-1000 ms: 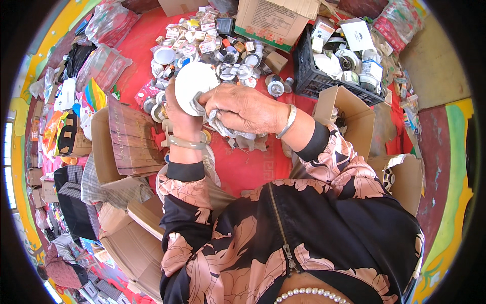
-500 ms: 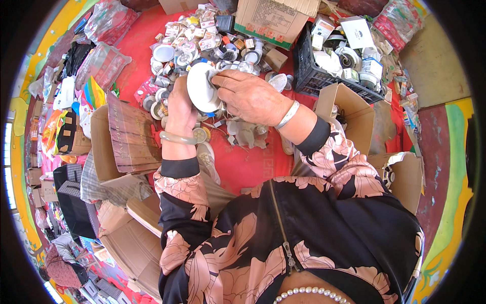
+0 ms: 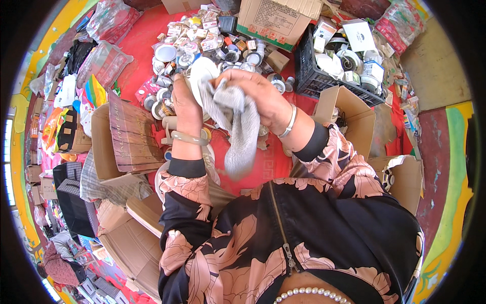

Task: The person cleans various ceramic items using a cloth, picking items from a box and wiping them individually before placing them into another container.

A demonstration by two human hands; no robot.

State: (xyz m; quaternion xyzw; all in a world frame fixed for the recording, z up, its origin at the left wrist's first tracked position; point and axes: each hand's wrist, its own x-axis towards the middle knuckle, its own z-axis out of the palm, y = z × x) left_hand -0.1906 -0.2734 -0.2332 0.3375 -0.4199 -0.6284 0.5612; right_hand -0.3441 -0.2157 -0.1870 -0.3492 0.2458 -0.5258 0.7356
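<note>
My left hand [image 3: 186, 99] is closed round the edge of a white round light fitting [image 3: 201, 70], which it holds up on a tilt in front of me. A grey cloth [image 3: 238, 124] lies against the fitting's face and hangs down below it, its lower end blurred. My right hand [image 3: 258, 96] pinches the top of this cloth at the fitting's right side. Part of the fitting is hidden behind the cloth. Just beyond my hands spreads a pile of light fittings and small boxes [image 3: 210, 43] on the red floor covering.
A black plastic crate [image 3: 309, 76] of lamp parts stands at the far right, beside a large cardboard box [image 3: 276, 20]. Open cardboard boxes [image 3: 354, 114] [image 3: 132, 137] flank me on both sides. Plastic bags [image 3: 104, 63] lie at the far left. Another person [image 3: 61, 263] is at the lower left.
The grey cloth has swung up and now hangs over the front of the fitting. My right hand has shifted slightly right, and the fitting is turned more edge-on.
</note>
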